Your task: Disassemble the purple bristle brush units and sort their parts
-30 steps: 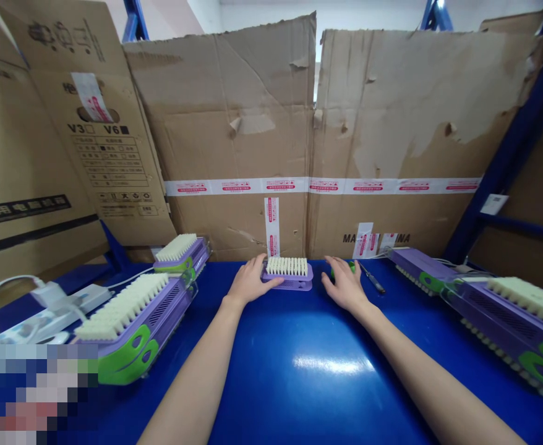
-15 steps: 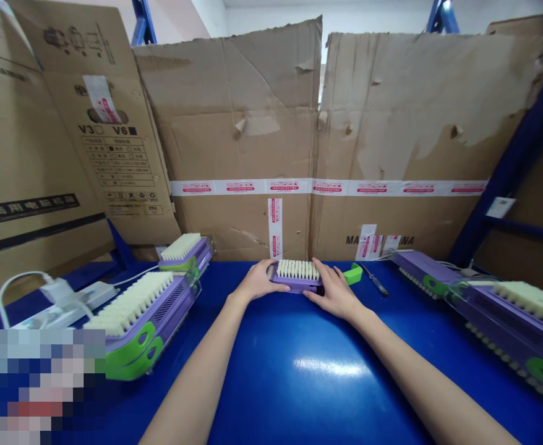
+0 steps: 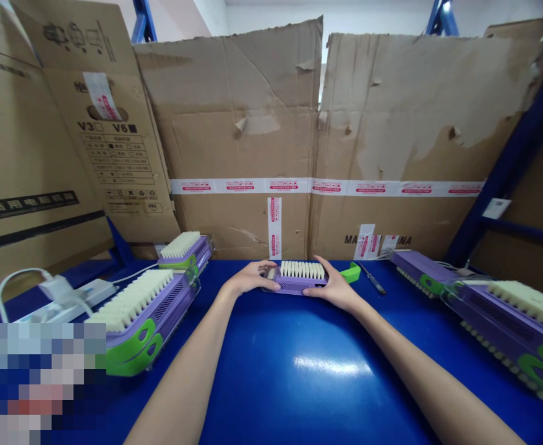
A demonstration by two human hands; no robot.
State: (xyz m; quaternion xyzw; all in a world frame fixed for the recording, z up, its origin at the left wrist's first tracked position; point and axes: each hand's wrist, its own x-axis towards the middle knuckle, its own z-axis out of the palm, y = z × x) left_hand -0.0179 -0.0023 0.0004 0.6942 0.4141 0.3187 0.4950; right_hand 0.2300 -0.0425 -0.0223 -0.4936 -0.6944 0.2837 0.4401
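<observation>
A purple-bodied brush with cream bristles facing up lies on the blue table against the back. My left hand grips its left end, thumb along the front and fingers behind. At the right end, my right hand is wrapped around the body, with the thumb at the front face. A bright green handle sticks out past my right fingers. Just right of that handle lies a thin screwdriver.
Similar purple brushes with green ends stand at left and right, some in clear covers. A white power strip with a plugged-in charger sits at far left. Cardboard sheets wall the back. A blue rack post rises at right.
My left hand has slid slightly left and the brush has turned or shifted a little, so more of its purple front shows. My right hand stays at the right end.
</observation>
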